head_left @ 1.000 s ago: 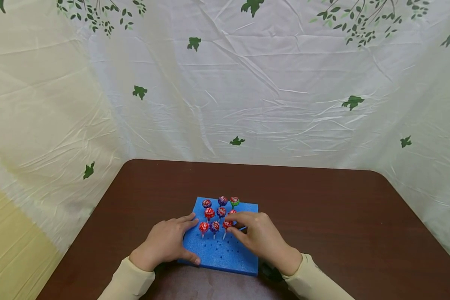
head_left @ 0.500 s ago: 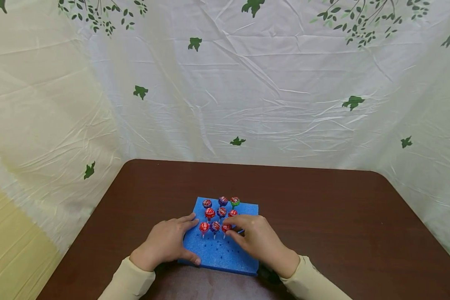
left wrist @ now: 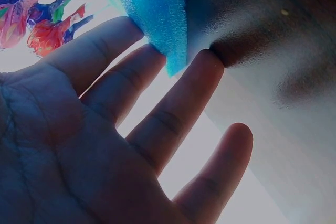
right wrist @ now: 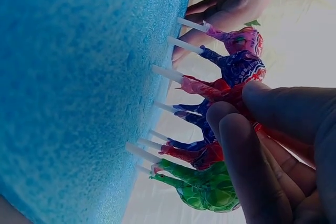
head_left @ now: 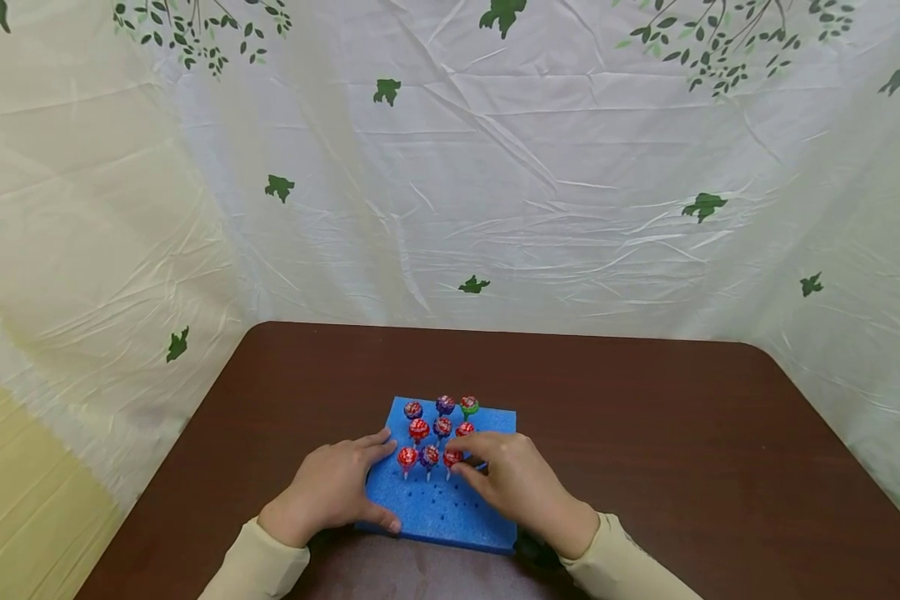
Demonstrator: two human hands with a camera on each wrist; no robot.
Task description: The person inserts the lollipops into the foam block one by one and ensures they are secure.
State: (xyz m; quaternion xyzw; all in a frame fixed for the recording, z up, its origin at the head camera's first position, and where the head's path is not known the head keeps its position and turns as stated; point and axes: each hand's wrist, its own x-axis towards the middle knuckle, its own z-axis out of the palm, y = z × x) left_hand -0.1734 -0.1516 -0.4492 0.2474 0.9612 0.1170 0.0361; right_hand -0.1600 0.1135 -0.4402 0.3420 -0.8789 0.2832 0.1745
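Fingers (right wrist: 236, 145) of the right hand (head_left: 521, 487) are pinched on the wrapped head of a red lollipop (head_left: 453, 457), the right-hand one of the near row; the right wrist view shows thumb and forefinger closed on it while its white stick meets the blue foam block (head_left: 435, 504). I cannot tell whether the stick is fully seated. The left hand (head_left: 330, 492) lies flat with straight fingers against the block's edge at about nine o'clock, thumb on the near-left corner, steadying it, holding nothing.

Judging from the layout, the work is around the halfway mark. Nine lollipops stand on the far half of the block in three rows of three: counting by wrapper, the far row reads red, purple, green (head_left: 469, 406); the middle row red, purple, red; the near row red, purple and the pinched red one. That makes five red, three purple, one green, though colours at this size are a little uncertain. Toward six o'clock the foam shows rows of empty holes (head_left: 441, 507), too small to count reliably. No loose lollipops show on the brown desk (head_left: 645, 417).

One foam block, two hands, nine lollipops. The block sits at the desk's near edge, at six o'clock from its middle.
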